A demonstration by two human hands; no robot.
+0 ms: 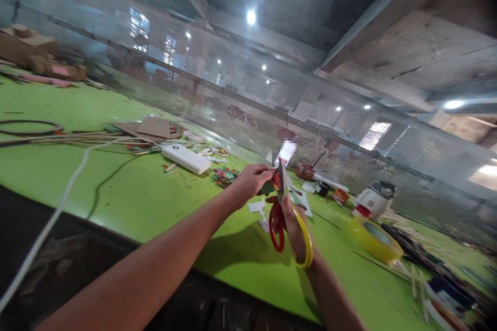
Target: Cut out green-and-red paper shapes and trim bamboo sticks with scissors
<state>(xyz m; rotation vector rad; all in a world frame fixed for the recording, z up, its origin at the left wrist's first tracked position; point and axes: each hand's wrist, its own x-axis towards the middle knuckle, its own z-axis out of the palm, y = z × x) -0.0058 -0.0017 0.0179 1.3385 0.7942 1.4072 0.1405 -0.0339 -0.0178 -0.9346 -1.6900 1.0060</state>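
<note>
Trimming appears to be the step in hand: the scissors [281, 194], gripped by their red and yellow loops in the right hand [294, 227], point away from the body with their blades at a small red-and-green piece [267, 186]. The left hand [250, 181] pinches that piece between thumb and fingers, just left of the blades; how far they are parted is too small to tell. White paper scraps [256, 207] lie on the bench [147, 207] below the hands, and a yellow tape roll [360, 232] sits right of the right hand. Another snip would call for turning the piece while keeping the left fingertips clear.
</note>
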